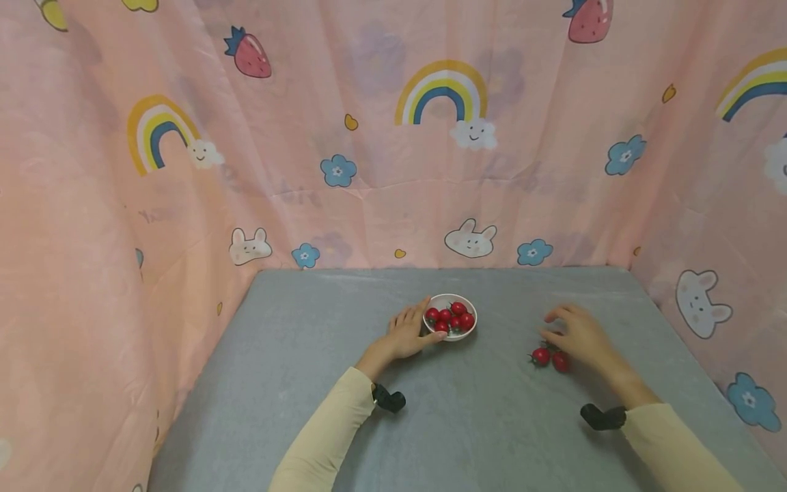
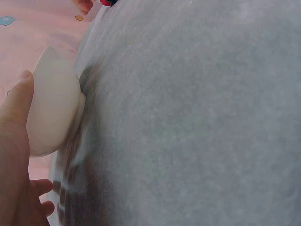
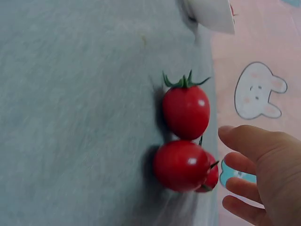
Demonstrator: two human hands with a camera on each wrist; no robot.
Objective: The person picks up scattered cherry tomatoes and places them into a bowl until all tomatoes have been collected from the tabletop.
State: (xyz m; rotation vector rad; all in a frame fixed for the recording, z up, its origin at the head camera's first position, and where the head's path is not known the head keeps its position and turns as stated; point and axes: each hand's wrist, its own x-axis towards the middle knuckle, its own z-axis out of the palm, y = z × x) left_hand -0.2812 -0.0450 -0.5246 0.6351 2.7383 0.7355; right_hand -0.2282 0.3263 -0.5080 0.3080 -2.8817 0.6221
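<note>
The left hand (image 1: 404, 336), its grip spread, rests against a white bowl (image 2: 55, 101) of red tomatoes (image 1: 466, 321) on the gray desk (image 1: 492, 417). The right hand (image 1: 581, 335), thumb and fingers apart, hovers just beside three loose tomatoes (image 3: 186, 113).

No word, brand or number can be read. Faint letter-like marks (image 1: 154, 216) stand on the pink curtain (image 1: 381, 205) — one patch up and left of the far left corner of the grey table (image 1: 492, 417), others above its far edge — all too pale to make out.
</note>
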